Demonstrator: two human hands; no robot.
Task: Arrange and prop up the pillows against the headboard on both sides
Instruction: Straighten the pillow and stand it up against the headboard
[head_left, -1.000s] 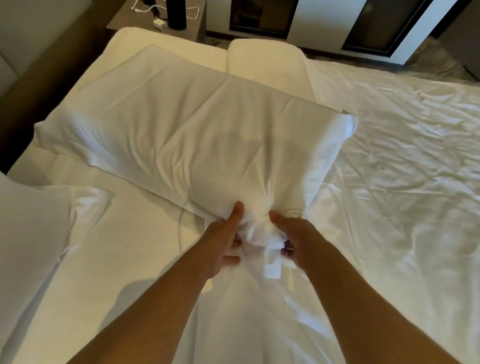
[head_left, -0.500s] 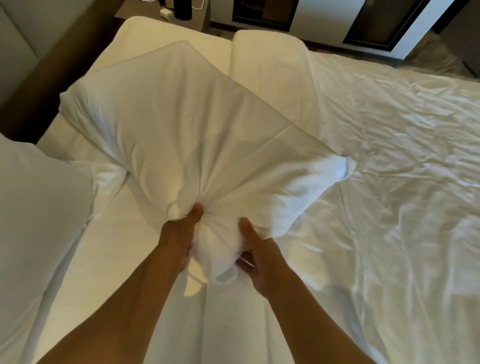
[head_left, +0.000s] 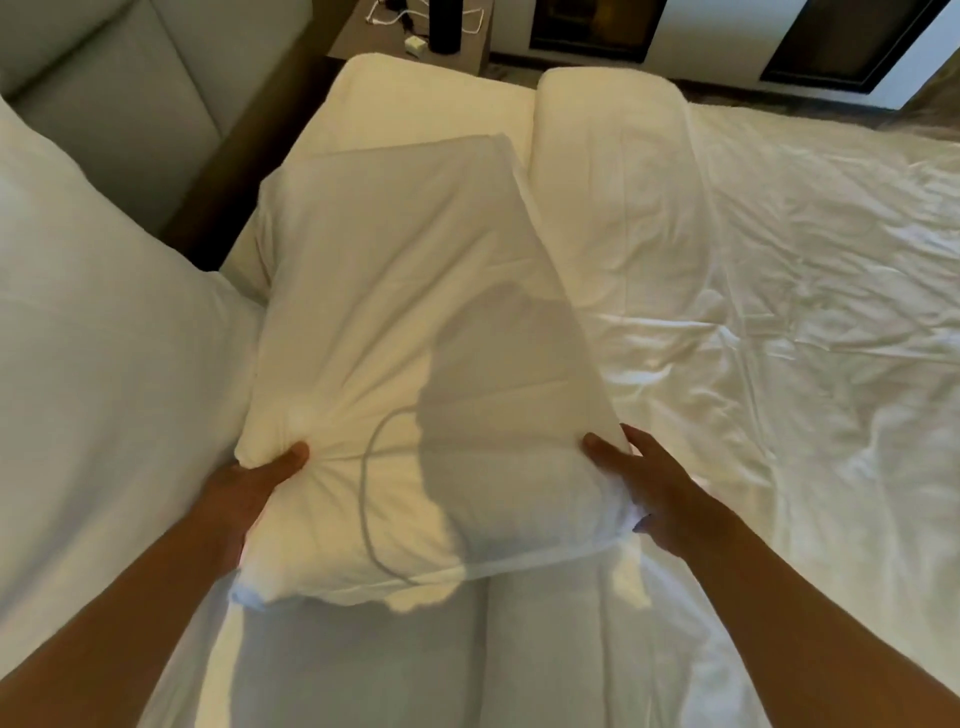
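Observation:
A white pillow (head_left: 415, 332) is lifted over the bed, its long side running away from me. My left hand (head_left: 249, 483) pinches its near left corner, thumb on top. My right hand (head_left: 649, 483) grips the near right corner, fingers wrapped around the edge. A second white pillow (head_left: 93, 364) stands at the left, leaning toward the padded grey headboard (head_left: 130, 93). The far end of the held pillow hides part of the mattress.
The bed carries a wrinkled white sheet (head_left: 805, 312), and a folded white duvet (head_left: 608, 156) lies at its far edge. A nightstand (head_left: 415, 31) beyond the bed holds a dark cylinder, a charger and cables. A dark gap runs between headboard and mattress.
The pillow has swung round from lying crosswise to pointing away from me and come nearer. My hands moved apart from the bunched middle edge to its two near corners.

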